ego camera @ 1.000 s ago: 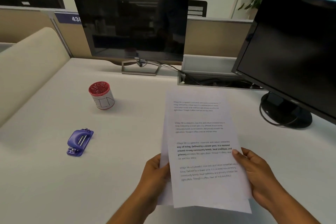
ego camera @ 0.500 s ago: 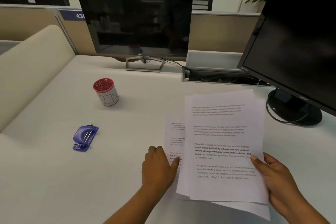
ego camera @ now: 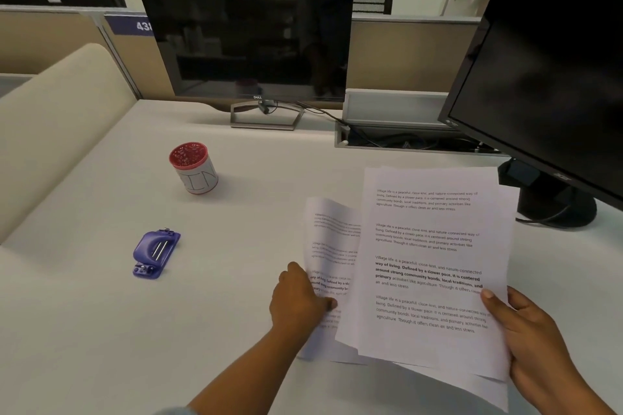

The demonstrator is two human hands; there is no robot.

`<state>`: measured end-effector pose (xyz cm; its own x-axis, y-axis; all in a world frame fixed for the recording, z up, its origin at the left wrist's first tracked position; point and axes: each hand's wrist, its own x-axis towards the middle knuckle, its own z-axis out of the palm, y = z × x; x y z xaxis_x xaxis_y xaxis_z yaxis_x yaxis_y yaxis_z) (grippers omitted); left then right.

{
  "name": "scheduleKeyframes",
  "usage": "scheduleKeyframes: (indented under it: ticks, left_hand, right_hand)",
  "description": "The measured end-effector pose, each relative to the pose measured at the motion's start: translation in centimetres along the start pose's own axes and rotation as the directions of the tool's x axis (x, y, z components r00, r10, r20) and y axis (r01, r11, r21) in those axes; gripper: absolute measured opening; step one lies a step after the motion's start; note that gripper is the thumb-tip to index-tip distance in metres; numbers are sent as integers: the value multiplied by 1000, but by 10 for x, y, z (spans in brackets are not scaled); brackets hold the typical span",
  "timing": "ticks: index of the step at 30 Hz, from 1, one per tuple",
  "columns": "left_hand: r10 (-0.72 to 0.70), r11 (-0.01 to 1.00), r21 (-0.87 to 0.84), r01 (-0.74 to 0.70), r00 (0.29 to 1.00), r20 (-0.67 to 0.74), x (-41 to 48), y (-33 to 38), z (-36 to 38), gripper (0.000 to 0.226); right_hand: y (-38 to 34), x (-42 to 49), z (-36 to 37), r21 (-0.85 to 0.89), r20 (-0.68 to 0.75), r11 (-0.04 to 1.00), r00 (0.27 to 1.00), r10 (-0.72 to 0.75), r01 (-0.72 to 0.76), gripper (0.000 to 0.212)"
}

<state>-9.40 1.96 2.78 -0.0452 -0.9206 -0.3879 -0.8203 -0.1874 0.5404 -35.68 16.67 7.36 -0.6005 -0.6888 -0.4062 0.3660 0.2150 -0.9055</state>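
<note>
Your right hand (ego camera: 536, 347) holds a stack of printed pages (ego camera: 428, 246) by its lower right edge. Your thumb lies on top, and your other fingers curl round behind the paper. The stack is on your right side, lifted a little off the table (ego camera: 236, 330) and tipped toward you. Your left hand (ego camera: 303, 303) has its fingers curled, and it pinches the left edge of a single page (ego camera: 332, 239) with the thumb tip on the printed side. This page sticks out from under the left side of the stack, and its left edge bends upward. Both the page and the stack have short blocks of black words, with a few bold lines. A purple hole punch (ego camera: 155, 253) lies on the table to your left, well apart from both hands. Farther back stands a small white cup (ego camera: 195, 167) with a red top — it has "PIN" written on its side. A dark Dell monitor (ego camera: 246, 34) stands at the back of the table. A second dark monitor (ego camera: 546, 84) stands on the right, with its foot just beside the top corner of the stack.
</note>
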Motion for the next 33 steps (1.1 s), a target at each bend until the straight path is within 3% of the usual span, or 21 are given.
scheduleKeyframes:
  ticks: [4, 9, 12, 15, 18, 27, 30, 33]
  left_hand:
    - [-25, 998, 54, 25, 1000, 0, 3, -3, -4, 52]
    - [13, 999, -37, -17, 996, -90, 6, -7, -8, 7]
    - [1, 961, -278, -8, 1000, -27, 6, -6, -10, 12]
    - [-58, 839, -535, 100, 994, 95, 4, -5, -17, 23]
    - [-122, 700, -685, 199, 980, 160, -2, -9, -20, 37]
    - [-244, 655, -729, 198, 969, 44, -4, -31, -14, 33]
    - [-269, 694, -691, 204, 963, 14, -4, -34, -14, 35]
    - [-207, 773, -615, 155, 978, -14, -4, -40, -14, 22]
  right_hand:
    - [0, -4, 1, 18, 2, 1000, 1000, 12, -12, 19]
    - [-1, -6, 0, 21, 2, 1000, 1000, 12, -12, 21]
    - [-1, -6, 2, 24, -5, 1000, 1000, 12, -12, 23]
    - [-3, -7, 4, 18, -4, 1000, 1000, 17, -17, 20]
    - [-3, -7, 6, 10, -1, 1000, 1000, 22, -22, 20]
    - [-1, -8, 12, -20, 8, 999, 999, 34, -34, 19]
    - [-1, -9, 14, -32, 15, 999, 999, 31, -31, 18]
    - [-1, -10, 16, -32, 25, 999, 999, 29, -28, 19]
